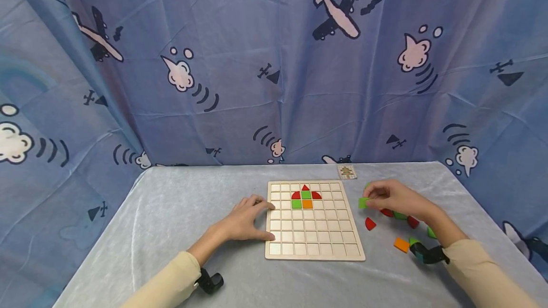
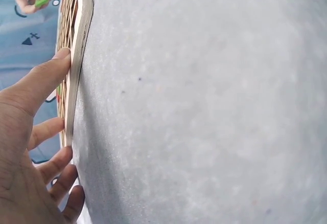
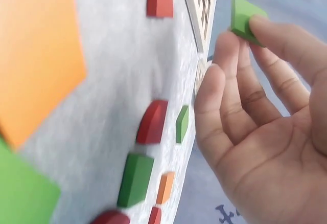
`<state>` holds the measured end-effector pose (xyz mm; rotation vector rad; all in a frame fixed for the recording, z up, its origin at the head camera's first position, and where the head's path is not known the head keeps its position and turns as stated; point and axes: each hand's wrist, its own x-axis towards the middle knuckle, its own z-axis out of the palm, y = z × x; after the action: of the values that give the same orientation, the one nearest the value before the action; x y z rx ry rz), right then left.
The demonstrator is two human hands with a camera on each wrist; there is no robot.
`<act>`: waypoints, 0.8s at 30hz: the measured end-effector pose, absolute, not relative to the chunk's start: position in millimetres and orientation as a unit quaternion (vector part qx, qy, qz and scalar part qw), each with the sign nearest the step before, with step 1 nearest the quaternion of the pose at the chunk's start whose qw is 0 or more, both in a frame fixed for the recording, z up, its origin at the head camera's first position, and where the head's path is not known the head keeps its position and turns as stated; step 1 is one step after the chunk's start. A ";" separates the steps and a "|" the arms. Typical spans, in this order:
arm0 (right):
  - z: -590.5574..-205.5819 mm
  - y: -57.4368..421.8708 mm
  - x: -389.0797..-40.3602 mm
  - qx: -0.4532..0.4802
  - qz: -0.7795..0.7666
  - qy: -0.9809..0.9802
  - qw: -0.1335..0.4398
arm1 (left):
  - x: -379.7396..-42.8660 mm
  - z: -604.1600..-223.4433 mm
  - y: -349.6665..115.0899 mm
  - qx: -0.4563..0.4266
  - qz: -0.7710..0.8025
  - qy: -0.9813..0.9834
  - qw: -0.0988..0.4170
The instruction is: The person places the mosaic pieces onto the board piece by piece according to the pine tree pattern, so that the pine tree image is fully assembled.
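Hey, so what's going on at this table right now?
A person is working on a gridded board. The left hand touches the left edge of the board. The right hand pinches a green piece just off the board's right side. Six coloured pieces sit grouped on the grid, with more loose pieces lying to its right.

No word, label, brand or number can be read here. The blue fabric curtain (image 1: 239, 27) bears only printed airplanes (image 1: 338, 13) and clouds (image 1: 180, 77), and the small beige gridded card (image 1: 347, 172) shows a brown tree-shaped figure.
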<state>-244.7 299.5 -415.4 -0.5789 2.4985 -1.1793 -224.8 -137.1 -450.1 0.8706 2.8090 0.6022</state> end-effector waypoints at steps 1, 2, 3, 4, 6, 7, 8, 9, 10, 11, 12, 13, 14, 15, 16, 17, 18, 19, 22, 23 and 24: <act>-415.1 297.6 -245.3 -0.205 -0.413 0.873 0.158 | -224.9 -450.2 -136.8 0.290 0.200 0.933 0.069; -414.6 295.7 -245.9 -0.211 -0.412 0.873 0.156 | -225.1 -450.3 -136.6 0.290 0.200 0.933 0.069; -414.3 293.8 -246.5 -0.210 -0.413 0.872 0.154 | -225.1 -450.0 -136.5 0.291 0.201 0.933 0.069; -413.8 291.9 -247.0 -0.209 -0.413 0.873 0.153 | -225.1 -449.7 -136.4 0.291 0.201 0.933 0.068; -413.3 288.4 -248.3 -0.205 -0.420 0.871 0.153 | -225.1 -449.2 -136.3 0.291 0.201 0.933 0.068; -413.3 286.8 -248.9 -0.204 -0.423 0.870 0.153 | -225.2 -449.0 -136.3 0.291 0.200 0.933 0.068; -413.6 285.5 -249.6 -0.204 -0.427 0.868 0.154 | -224.9 -448.4 -136.3 0.291 0.200 0.933 0.069; -414.3 284.2 -250.5 -0.200 -0.434 0.864 0.156 | -224.6 -447.9 -136.3 0.290 0.201 0.933 0.069; -414.8 282.7 -251.2 -0.202 -0.441 0.860 0.157 | -224.5 -447.7 -136.2 0.290 0.200 0.933 0.070; -415.7 281.3 -252.0 -0.203 -0.449 0.856 0.158 | -224.5 -447.7 -136.2 0.290 0.200 0.933 0.070; -416.8 279.9 -253.0 -0.207 -0.453 0.853 0.156 | -224.4 -447.5 -136.2 0.289 0.202 0.933 0.072; -418.1 278.3 -253.9 -0.211 -0.458 0.850 0.155 | -224.5 -447.6 -136.2 0.289 0.202 0.933 0.071; -419.1 276.5 -254.8 -0.215 -0.463 0.846 0.155 | -224.3 -447.6 -136.3 0.288 0.203 0.933 0.072; -419.7 274.4 -255.4 -0.217 -0.464 0.845 0.153 | -224.3 -447.7 -136.3 0.288 0.203 0.933 0.073; -420.2 272.3 -255.7 -0.218 -0.461 0.847 0.149 | -224.3 -447.8 -136.3 0.288 0.203 0.933 0.073; -421.3 270.3 -256.6 -0.220 -0.460 0.847 0.148 | -224.3 -448.0 -136.5 0.288 0.202 0.933 0.073; -422.0 268.0 -257.4 -0.222 -0.459 0.847 0.148 | -224.3 -447.9 -136.5 0.289 0.203 0.933 0.072; -422.6 265.6 -258.1 -0.223 -0.459 0.847 0.148 | -224.3 -448.0 -136.5 0.289 0.203 0.933 0.072; -423.9 258.2 -260.6 -0.224 -0.454 0.850 0.148 | -224.6 -448.4 -136.2 0.289 0.201 0.933 0.073; -424.6 255.8 -261.8 -0.225 -0.457 0.848 0.150 | -224.7 -448.3 -136.0 0.288 0.201 0.933 0.073; -424.5 253.1 -262.6 -0.225 -0.458 0.846 0.151 | -224.6 -448.3 -135.7 0.288 0.201 0.933 0.074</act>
<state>-262.6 253.1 -424.5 -0.6467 2.4297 -1.3158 -224.6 -135.7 -448.3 0.8649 2.8014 0.6031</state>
